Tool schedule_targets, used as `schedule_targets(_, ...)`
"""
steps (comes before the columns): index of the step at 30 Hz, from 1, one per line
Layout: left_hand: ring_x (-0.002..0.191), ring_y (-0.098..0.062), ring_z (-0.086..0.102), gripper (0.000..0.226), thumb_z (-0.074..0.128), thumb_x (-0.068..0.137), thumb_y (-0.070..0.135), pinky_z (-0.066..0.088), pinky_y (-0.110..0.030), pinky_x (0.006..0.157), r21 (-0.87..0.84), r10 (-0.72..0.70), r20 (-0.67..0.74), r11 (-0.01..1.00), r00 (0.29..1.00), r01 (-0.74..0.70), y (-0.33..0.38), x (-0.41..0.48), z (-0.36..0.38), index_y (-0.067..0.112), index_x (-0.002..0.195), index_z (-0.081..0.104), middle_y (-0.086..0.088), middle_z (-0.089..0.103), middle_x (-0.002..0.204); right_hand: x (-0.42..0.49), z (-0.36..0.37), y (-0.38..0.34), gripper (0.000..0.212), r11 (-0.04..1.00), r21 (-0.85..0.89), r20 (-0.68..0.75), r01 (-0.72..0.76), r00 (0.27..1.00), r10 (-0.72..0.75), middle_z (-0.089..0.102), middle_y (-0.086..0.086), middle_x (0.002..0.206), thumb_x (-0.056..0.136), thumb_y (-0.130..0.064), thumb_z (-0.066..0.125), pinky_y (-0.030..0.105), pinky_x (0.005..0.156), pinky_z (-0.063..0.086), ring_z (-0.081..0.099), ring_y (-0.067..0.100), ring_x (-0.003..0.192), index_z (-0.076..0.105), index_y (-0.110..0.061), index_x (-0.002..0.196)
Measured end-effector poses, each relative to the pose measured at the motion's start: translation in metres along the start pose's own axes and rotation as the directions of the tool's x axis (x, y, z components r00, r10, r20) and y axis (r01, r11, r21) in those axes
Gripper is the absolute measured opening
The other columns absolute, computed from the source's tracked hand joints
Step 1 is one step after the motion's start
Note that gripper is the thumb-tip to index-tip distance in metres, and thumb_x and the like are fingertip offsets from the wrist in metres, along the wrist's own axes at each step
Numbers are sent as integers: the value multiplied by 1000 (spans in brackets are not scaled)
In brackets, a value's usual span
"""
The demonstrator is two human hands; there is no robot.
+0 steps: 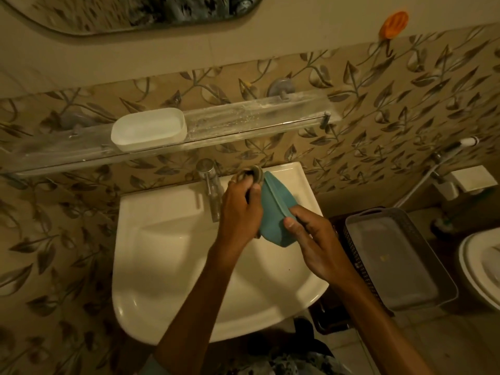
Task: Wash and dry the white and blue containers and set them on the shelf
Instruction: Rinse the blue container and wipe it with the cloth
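Holding the blue container (270, 209) over the white sink (151, 239) in the middle of the frame. Pinching its lower edge with the curled fingers of the right hand (311, 239). Gripping its side, and a blurry grey thing (253, 173), with the left hand (240, 209). Sitting farther up on the glass shelf (243, 115), upper left: the white container (148, 129), open side up.

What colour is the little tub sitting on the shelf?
White; the tub shows clearly in the head view.
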State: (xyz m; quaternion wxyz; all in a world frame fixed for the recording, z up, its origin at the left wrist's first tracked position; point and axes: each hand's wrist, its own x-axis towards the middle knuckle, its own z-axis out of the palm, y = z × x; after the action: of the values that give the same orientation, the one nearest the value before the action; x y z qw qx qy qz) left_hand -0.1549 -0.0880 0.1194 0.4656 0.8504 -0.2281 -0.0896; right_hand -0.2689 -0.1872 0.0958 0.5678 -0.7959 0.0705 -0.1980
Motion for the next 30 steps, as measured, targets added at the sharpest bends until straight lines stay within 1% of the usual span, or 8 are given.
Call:
schedule_targets(2,98,-25,57,22,37,100,24,49,-40,81,-38,5,15,999,1000,-5,-1,4,-6,14,94,55,-10,59,106,1,2,-4,19,1000,4,-1,7,1000,-7,57,-22,77,97,-16,46,8,61,38,54,-2,73,59,-21,86)
schedule_targets(4,113,-21,52,28,34,99,27,49,-43,91,-24,116,17,993,993,-116,2,-12,-2,16,110,58,-9,51,130,8,0,-6,19,1000,15,-28,-2,1000,3,58,-17,78,97,-17,45,12,61,39,53,0,72,61,-14,86)
schedule_targets(9,145,-13,20,43,29,99,28,31,-45,112,-118,343,-21,932,939,-343,14,-77,19,52,135,30,14,19,156,15,-11,-6,25,997,82,-32,-6,999,9,62,2,81,98,-15,39,34,65,48,59,19,74,62,-7,93)
schedule_targets(12,146,-10,14,38,35,98,19,25,-51,114,-85,283,0,956,959,-282,8,-72,20,26,133,48,9,17,158,12,-9,-9,28,998,60,7,-4,1000,4,65,9,86,98,-13,38,40,69,51,62,26,80,63,-2,100)
schedule_targets(16,134,-12,35,40,32,97,29,35,-35,109,-38,169,-17,985,985,-170,13,-32,5,19,130,51,-2,34,150,10,-5,-13,27,994,-96,54,43,998,-38,61,7,78,98,-17,41,38,65,47,57,21,72,62,-2,88)
schedule_targets(21,94,-21,57,24,38,99,18,42,-30,77,-57,22,27,998,999,-21,9,12,-17,13,105,61,-8,62,100,4,1,-15,27,989,-135,42,63,997,-57,56,6,72,96,-18,45,23,68,37,51,14,71,60,-2,81)
schedule_targets(26,126,-15,44,35,36,96,31,43,-42,103,-78,135,19,988,991,-133,15,-45,3,21,124,56,-3,45,141,9,-2,-13,28,999,-47,-51,18,998,-20,64,8,79,98,-18,44,41,65,49,60,26,75,64,-2,89)
schedule_targets(30,145,-17,23,36,44,95,21,33,-47,112,-121,268,-55,954,962,-273,16,-85,22,19,130,52,4,24,157,6,-5,-14,25,993,107,-43,41,998,-36,67,9,82,98,0,39,38,64,55,65,25,75,63,-1,92)
